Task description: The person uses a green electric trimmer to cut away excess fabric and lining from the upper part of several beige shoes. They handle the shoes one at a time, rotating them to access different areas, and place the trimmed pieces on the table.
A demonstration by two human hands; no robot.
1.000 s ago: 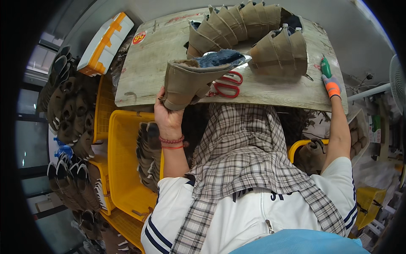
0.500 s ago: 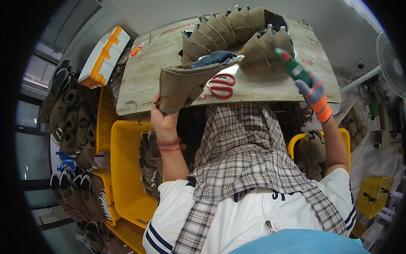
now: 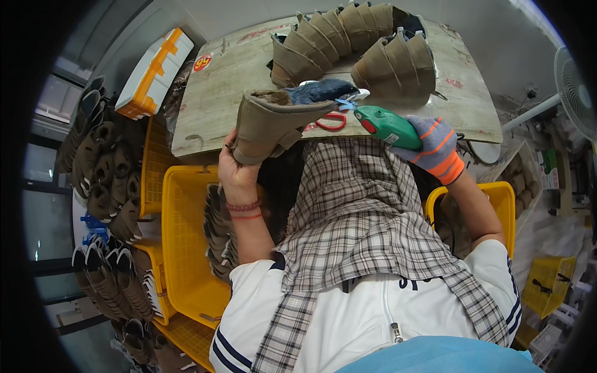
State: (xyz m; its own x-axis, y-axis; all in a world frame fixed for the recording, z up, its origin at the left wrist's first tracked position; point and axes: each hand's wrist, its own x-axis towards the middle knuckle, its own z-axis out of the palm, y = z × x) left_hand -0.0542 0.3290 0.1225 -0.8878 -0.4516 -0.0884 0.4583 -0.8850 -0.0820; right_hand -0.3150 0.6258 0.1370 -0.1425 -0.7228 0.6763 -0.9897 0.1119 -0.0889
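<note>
My bare left hand [image 3: 237, 169] grips a tan boot upper [image 3: 264, 127] by its lower left end, holding it up over the table's near edge. Dark blue and brown fuzzy lining [image 3: 320, 91] shows along its top. In my right hand [image 3: 436, 148], gloved in grey and orange, is a green handheld power tool [image 3: 388, 127]. Its blue tip points left and lies close to the pale right end of the upper; whether they touch I cannot tell. Behind the upper lie red-handled scissors [image 3: 333, 122], partly hidden by it.
More tan boot uppers [image 3: 329, 40] stand nested in a curved row on the worn wooden table [image 3: 217, 118]. Yellow crates [image 3: 186, 248] flank me, with uppers inside. Stacked uppers [image 3: 106, 168] and a white foam box with orange tape [image 3: 155, 74] are left; a fan [image 3: 571, 93] stands right.
My right hand has brought the green power tool down and left, from beside the row of uppers to the held one. The held upper has tilted slightly and shifted a little.
</note>
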